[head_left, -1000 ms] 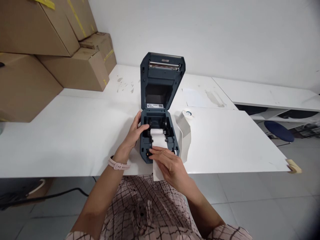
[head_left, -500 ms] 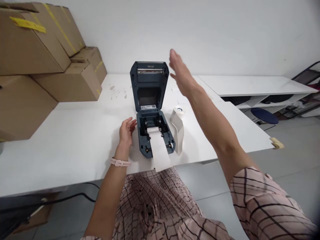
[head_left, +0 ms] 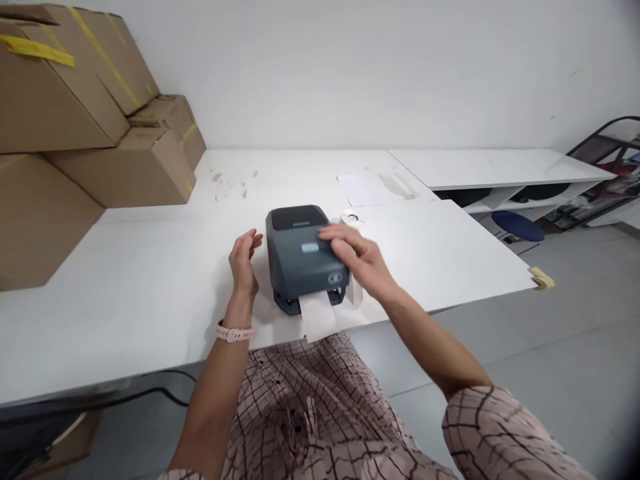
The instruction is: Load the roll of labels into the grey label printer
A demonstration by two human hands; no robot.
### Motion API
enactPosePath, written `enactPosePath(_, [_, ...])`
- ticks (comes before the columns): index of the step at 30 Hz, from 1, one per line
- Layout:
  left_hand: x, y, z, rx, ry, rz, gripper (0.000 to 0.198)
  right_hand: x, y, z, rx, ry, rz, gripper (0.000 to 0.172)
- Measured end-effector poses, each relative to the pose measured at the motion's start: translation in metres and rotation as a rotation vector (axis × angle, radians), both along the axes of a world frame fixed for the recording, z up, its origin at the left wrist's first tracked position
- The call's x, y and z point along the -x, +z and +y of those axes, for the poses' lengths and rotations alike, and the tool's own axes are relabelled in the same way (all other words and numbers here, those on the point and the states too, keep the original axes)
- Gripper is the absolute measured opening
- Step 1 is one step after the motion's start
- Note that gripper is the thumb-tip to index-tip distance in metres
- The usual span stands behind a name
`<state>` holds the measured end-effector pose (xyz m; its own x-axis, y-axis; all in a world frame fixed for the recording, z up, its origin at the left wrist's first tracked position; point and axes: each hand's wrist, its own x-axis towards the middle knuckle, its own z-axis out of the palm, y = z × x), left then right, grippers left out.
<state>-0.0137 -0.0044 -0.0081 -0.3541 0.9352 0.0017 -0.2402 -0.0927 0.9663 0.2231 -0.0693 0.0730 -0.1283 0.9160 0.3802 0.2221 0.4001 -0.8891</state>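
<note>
A dark grey label printer (head_left: 303, 257) sits near the front edge of the white table (head_left: 150, 280), its lid down. A white paper strip (head_left: 317, 315) comes out of its front slot and hangs over the table edge. My right hand (head_left: 356, 256) lies flat on the lid's right side, fingers stretched out. My left hand (head_left: 243, 260) hovers just left of the printer, fingers loosely apart, holding nothing. A white paper roll (head_left: 353, 220) stands right behind my right hand, mostly hidden.
Stacked cardboard boxes (head_left: 75, 127) fill the table's left back. A loose sheet (head_left: 363, 189) lies at the back. A lower white bench (head_left: 500, 167) and a blue stool (head_left: 517, 226) stand to the right. Tape (head_left: 542, 278) marks the table's right corner.
The printer lid was open and upright; my right hand reached up behind it and brought it down shut. My left hand left the printer's inside and now hovers beside it.
</note>
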Motion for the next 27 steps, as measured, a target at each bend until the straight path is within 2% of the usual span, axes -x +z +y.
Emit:
enactPosePath(1, [-0.002, 0.002, -0.01, -0.057, -0.017, 0.058, 0.043, 0.0, -0.012, -0.011, 0.011, -0.018, -0.008, 0.028])
enactPosePath(2, [-0.006, 0.005, -0.022, -0.094, -0.048, 0.093, 0.048, 0.0, -0.022, -0.019, 0.043, -0.033, -0.002, 0.031])
enactPosePath(4, [-0.014, 0.011, -0.049, -0.091, -0.157, 0.118, 0.061, 0.0, -0.036, -0.029, 0.167, -0.056, 0.06, 0.051])
enactPosePath(7, [-0.028, 0.018, -0.086, -0.022, -0.306, 0.113, 0.084, -0.003, -0.045, -0.032, 0.379, -0.071, 0.188, 0.083])
enactPosePath(9, [-0.036, 0.019, -0.1, 0.037, -0.314, 0.091, 0.093, -0.005, -0.05, -0.03, 0.487, -0.051, 0.251, 0.096])
enactPosePath(12, [-0.043, 0.018, -0.106, 0.08, -0.281, 0.074, 0.096, -0.004, -0.059, -0.027, 0.563, 0.022, 0.311, 0.097])
enactPosePath(16, [-0.043, 0.015, -0.102, 0.044, -0.221, 0.124, 0.092, 0.001, -0.074, -0.026, 0.523, 0.019, 0.325, 0.096])
enactPosePath(20, [-0.044, 0.012, -0.106, 0.032, -0.223, 0.186, 0.09, 0.0, -0.079, -0.026, 0.494, 0.01, 0.336, 0.096])
enactPosePath(21, [-0.045, 0.008, -0.111, 0.022, -0.198, 0.218, 0.089, 0.0, -0.08, -0.026, 0.493, 0.015, 0.331, 0.096])
enactPosePath(23, [-0.048, -0.005, -0.128, -0.025, -0.045, 0.311, 0.085, 0.0, -0.08, -0.026, 0.494, 0.016, 0.326, 0.095])
enactPosePath(24, [-0.05, -0.012, -0.139, -0.056, 0.059, 0.366, 0.08, 0.001, -0.08, -0.027, 0.494, 0.013, 0.33, 0.096])
enactPosePath(26, [-0.055, -0.025, -0.162, -0.073, 0.243, 0.387, 0.046, 0.002, -0.081, -0.027, 0.49, 0.001, 0.344, 0.098])
enactPosePath(27, [-0.056, -0.029, -0.171, -0.039, 0.175, 0.35, 0.03, 0.004, -0.081, -0.028, 0.482, -0.001, 0.346, 0.099])
